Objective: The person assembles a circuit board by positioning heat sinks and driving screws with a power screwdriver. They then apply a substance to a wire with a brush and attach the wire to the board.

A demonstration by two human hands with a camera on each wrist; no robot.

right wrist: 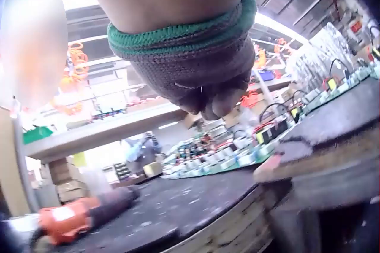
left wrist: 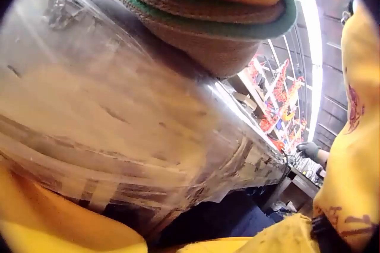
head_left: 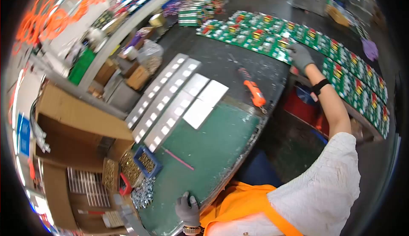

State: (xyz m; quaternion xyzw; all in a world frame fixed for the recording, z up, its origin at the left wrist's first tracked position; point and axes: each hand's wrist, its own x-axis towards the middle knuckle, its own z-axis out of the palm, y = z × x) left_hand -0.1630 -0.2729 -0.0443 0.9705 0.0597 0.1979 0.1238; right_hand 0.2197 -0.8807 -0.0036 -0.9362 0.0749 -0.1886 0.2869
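In the head view my gloved right hand (head_left: 301, 58) is stretched out over the near right end of a row of green circuit boards (head_left: 251, 38). The right wrist view shows the same gloved hand (right wrist: 205, 90) from beneath, its fingers loosely bent with nothing between them, in front of the boards (right wrist: 231, 152). My gloved left hand (head_left: 187, 210) rests at the near edge of the green-topped workbench (head_left: 208, 151), fingers relaxed and holding nothing. An orange power screwdriver (head_left: 254, 93) lies on the dark bench part between the hands.
Long metal strips with white pads (head_left: 162, 99) lie on the bench, beside a thin pink stick (head_left: 178, 159). A blue tray (head_left: 155, 172) of small fasteners stands near a cardboard box (head_left: 81, 116). More circuit boards (head_left: 358, 87) lie at the right, across a gap.
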